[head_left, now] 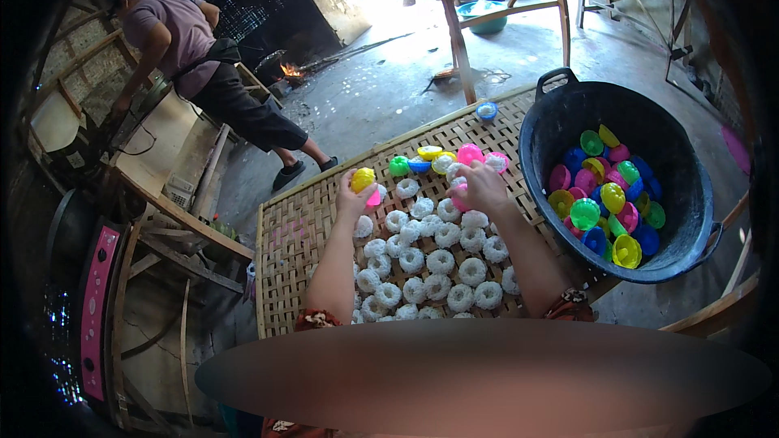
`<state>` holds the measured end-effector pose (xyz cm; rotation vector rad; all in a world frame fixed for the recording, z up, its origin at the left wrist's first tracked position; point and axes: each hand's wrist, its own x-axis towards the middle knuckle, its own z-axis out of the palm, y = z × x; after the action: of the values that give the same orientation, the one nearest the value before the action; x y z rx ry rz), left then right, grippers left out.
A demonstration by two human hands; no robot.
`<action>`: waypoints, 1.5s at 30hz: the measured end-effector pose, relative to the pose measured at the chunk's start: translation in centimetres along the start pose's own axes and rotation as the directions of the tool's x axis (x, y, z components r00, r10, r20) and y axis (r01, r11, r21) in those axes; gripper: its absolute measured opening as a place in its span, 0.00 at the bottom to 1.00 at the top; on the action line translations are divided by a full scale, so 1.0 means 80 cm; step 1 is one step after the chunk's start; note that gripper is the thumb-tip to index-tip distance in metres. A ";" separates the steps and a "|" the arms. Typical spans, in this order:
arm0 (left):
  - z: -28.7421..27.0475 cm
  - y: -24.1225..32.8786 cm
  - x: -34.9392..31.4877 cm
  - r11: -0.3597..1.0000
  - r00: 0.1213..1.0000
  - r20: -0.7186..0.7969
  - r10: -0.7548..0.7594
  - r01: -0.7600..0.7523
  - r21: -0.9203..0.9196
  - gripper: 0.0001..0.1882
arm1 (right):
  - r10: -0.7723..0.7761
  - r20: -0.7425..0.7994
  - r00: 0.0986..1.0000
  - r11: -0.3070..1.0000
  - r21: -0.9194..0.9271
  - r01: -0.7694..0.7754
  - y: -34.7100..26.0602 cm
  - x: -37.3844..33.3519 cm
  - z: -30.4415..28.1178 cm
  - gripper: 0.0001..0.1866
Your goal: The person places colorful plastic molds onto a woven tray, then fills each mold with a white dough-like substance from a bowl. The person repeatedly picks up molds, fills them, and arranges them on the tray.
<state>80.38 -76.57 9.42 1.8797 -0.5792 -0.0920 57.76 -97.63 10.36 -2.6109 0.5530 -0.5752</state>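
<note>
My left hand (352, 199) closes on a small yellow ribbed mould (362, 179) above a woven bamboo rack (304, 235). Right beside those fingers is a pink mould (375, 197). Bent over the rack's far half, my right hand (482, 188) has its fingers curled at another pink mould (461, 198), which they partly cover. White shaggy rings (440, 261) lie in loose rows between my forearms. Beyond my hands runs a row of coloured moulds, among them a green one (398, 165) and a blue one (419, 166); some show white filling.
A big black tub (540, 146) of coloured moulds stands at the right. One blue mould (487, 110) sits near the rack's far edge. At the far left another person (187, 49) leans over a bench (166, 150), near a fire (290, 71). A pink-fronted stove (99, 312) is at left.
</note>
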 end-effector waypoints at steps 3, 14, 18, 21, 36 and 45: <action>-0.024 0.023 -0.033 0.824 0.974 0.175 -0.141 0.213 -0.524 0.29 | 0.128 0.094 0.987 0.990 -0.064 -0.122 -0.010 -0.006 0.010 0.31; -0.068 0.087 -0.096 0.564 0.891 0.454 -0.016 0.383 -0.731 0.26 | -0.029 -0.030 0.999 0.993 -0.113 0.025 -0.032 -0.006 -0.001 0.17; -0.072 0.082 -0.125 0.381 0.851 0.526 0.014 0.482 -0.789 0.27 | -0.074 -0.121 0.990 0.994 -0.087 0.064 -0.035 -0.007 -0.014 0.13; -0.064 0.081 -0.151 0.235 0.891 0.453 0.018 0.437 -0.868 0.29 | -0.160 -0.290 0.944 0.986 -0.008 0.164 -0.026 -0.011 -0.011 0.11; -0.169 0.102 -0.349 -0.110 0.905 0.425 -0.002 0.422 -0.900 0.31 | -0.172 -0.317 0.933 0.984 -0.018 0.175 -0.026 -0.014 0.005 0.15; -0.231 0.109 -0.431 -0.219 0.913 0.399 0.091 0.409 -0.886 0.32 | -0.229 -0.470 0.852 0.957 0.051 0.285 -0.030 -0.005 -0.019 0.19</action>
<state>53.31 -48.07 17.14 0.1654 -0.2126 -0.8567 57.37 -95.89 12.60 -2.4468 0.2866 -1.2976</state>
